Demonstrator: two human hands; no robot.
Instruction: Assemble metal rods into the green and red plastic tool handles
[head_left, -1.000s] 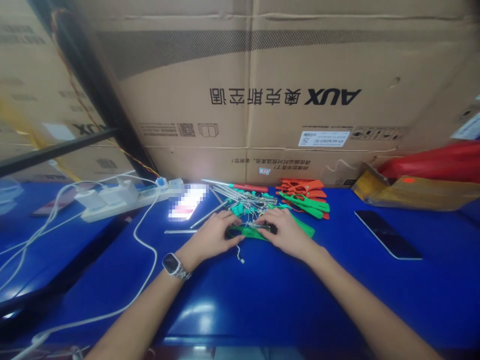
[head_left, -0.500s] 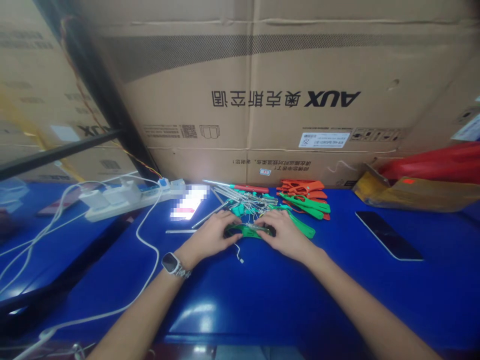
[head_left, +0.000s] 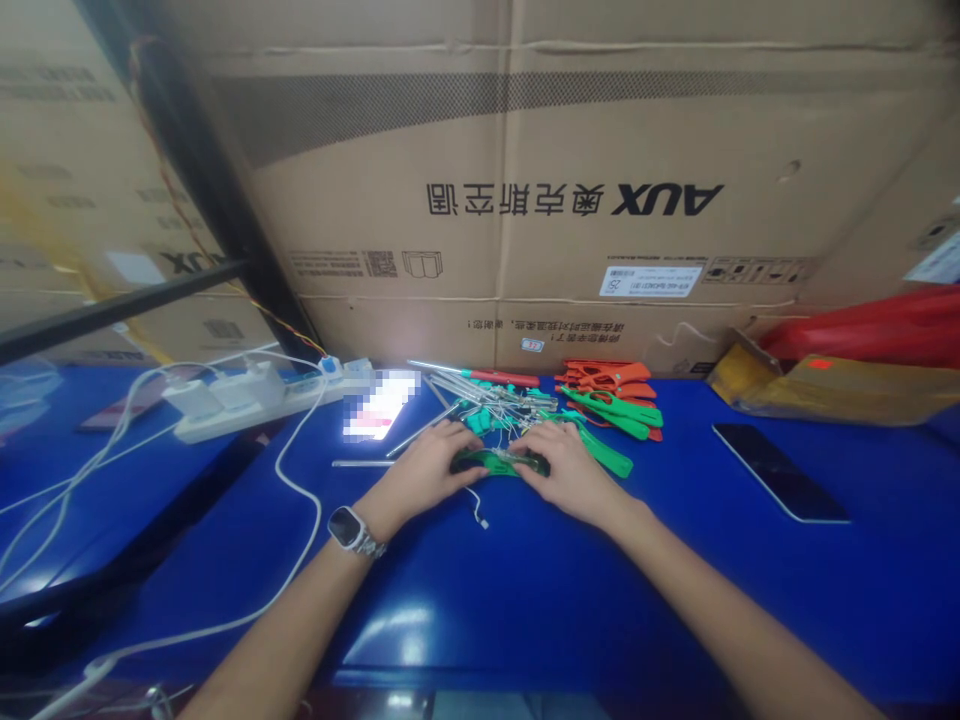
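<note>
Between my two hands is a green plastic piece (head_left: 498, 462), low over the blue table. My left hand (head_left: 431, 462) grips its left end between thumb and fingers. The right end is pinched by my right hand (head_left: 559, 465). My fingers cover both ends, and what lies on top of the piece is too small to make out. A thin white cable with a small connector (head_left: 481, 520) hangs out below it. Just behind my fingers lies a pile of metal rods and teal parts (head_left: 487, 400). Green plastic pieces (head_left: 619, 412) and orange ones (head_left: 604, 375) are stacked beyond my right hand.
A screwdriver with a red handle (head_left: 506, 378) lies at the back. A lit phone (head_left: 382, 405) and a white power strip (head_left: 262, 405) with cables are on the left. Right of me lie a dark phone (head_left: 780, 472) and an opened carton (head_left: 840, 388). A large cardboard box (head_left: 360, 210) stands behind.
Both hands keep their grip on the green piece, which has tilted slightly between them. The whole view has shifted a few pixels.
</note>
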